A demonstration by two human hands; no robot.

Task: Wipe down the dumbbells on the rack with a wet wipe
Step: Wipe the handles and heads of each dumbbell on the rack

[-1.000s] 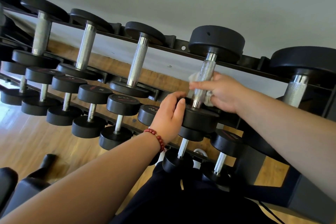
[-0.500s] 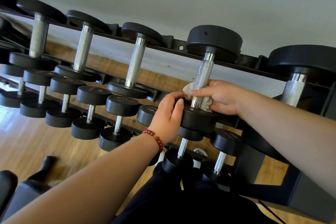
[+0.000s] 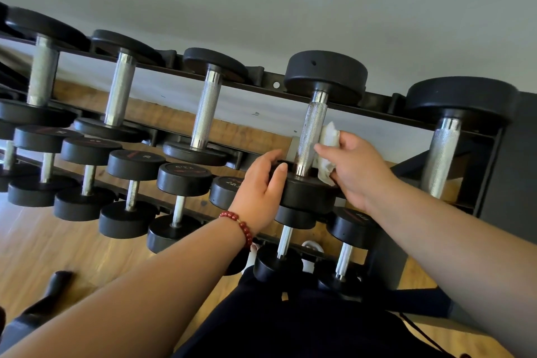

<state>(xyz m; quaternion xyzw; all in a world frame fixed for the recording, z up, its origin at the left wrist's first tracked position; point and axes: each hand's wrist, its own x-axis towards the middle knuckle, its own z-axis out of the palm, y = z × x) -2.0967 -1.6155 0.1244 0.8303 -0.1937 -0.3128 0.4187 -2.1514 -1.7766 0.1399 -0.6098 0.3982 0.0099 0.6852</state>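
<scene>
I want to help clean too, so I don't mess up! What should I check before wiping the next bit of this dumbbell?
1. The right hand has the wet wipe in its grip: ok.
2. The left hand steadies the dumbbell by its near head: ok.
3. The wet wipe is wrapped round the handle: not ok, it sits beside it, on the right.
4. The wet wipe is damp enough: cannot tell.
5. The far head is already wiped: cannot tell.
</scene>
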